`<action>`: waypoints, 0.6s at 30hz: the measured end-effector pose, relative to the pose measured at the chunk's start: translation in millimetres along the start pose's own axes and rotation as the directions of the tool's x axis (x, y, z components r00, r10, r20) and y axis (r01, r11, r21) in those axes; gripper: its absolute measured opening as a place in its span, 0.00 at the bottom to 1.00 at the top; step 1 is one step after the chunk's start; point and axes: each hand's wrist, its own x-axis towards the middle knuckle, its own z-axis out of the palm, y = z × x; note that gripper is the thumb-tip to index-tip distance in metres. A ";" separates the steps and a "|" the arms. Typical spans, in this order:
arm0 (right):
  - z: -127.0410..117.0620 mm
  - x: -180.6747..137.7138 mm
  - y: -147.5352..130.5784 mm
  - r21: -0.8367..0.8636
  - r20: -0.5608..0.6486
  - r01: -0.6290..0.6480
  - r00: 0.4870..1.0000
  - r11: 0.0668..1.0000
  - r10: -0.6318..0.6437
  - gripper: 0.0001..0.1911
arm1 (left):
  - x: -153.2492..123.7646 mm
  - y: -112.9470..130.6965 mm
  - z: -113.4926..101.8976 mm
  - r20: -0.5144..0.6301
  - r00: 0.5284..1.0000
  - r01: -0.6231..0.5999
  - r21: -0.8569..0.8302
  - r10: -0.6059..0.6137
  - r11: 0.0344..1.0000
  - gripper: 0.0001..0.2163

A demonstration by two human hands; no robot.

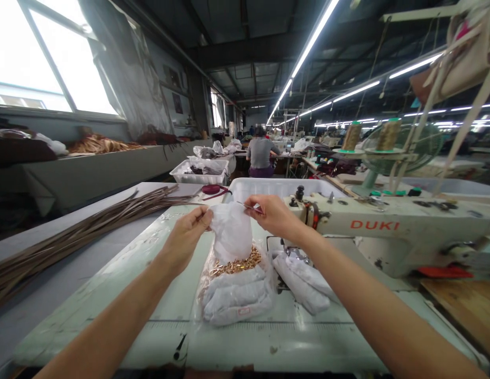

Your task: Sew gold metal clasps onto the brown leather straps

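Note:
A thin white sheet (232, 231), perhaps tissue or cloth, stands up between my hands. My left hand (185, 234) pinches its upper left edge. At the upper right corner, my right hand (274, 216) is closed, fingertips together on a thin, dark sliver I cannot make out. Below the sheet lies an open clear plastic bag (201, 295) on the pale green sewing table (122, 295). Inside it are gold-coloured metal pieces (245, 261) and white wrapped bundles (239, 295), one with a small red-marked label. Another white wrapped bundle (302, 284) rests right of the bag, under my right forearm.
A sewing machine (371, 226) marked DUKI stands at the right. Long brown strips (82, 231) lie at the left. Dark red tape (211, 189) and a white bin (284, 185) are beyond the table. Further off, a person (260, 152) sits facing away.

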 end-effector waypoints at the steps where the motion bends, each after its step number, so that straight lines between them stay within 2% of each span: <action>1: 1.0 0.4 0.4 -0.010 -0.003 0.016 1.000 1.000 -0.016 0.04 | -0.4 0.7 0.1 -0.016 1.000 -0.007 0.003 0.007 1.000 0.11; 4: 2.7 2.0 -0.3 -0.015 0.029 0.038 0.999 0.999 -0.037 0.04 | -4.0 -0.7 1.5 -0.049 0.998 -0.045 0.080 0.049 0.996 0.14; 7: 1.6 3.3 -4.0 -0.009 0.005 0.055 0.998 0.998 -0.055 0.05 | -10.5 -10.3 3.8 -0.110 0.981 -0.132 0.237 0.162 0.962 0.30; 9: 0.0 3.7 -6.7 -0.006 0.019 0.056 0.998 0.998 -0.056 0.05 | -14.0 -18.2 5.5 -0.133 0.964 -0.167 0.362 0.229 0.917 0.35; 11: -1.1 4.0 -8.2 0.002 0.048 0.076 0.996 0.997 -0.076 0.05 | -15.6 -23.6 7.6 -0.157 0.957 -0.151 0.443 0.243 0.884 0.36; 13: -1.2 4.3 -8.0 -0.010 0.047 0.089 0.995 0.996 -0.089 0.05 | -16.1 -24.9 9.9 -0.204 0.944 -0.151 0.437 0.261 0.887 0.38; 16: 0.7 4.3 -5.2 -0.053 0.090 0.069 0.994 0.996 -0.064 0.04 | -18.4 -21.4 11.8 -0.205 0.908 -0.276 0.368 0.367 0.888 0.39; 18: 2.7 3.5 -3.2 -0.060 0.116 0.071 0.991 0.996 -0.064 0.05 | -21.7 -19.2 11.1 -0.144 0.879 -0.355 0.440 0.454 0.825 0.35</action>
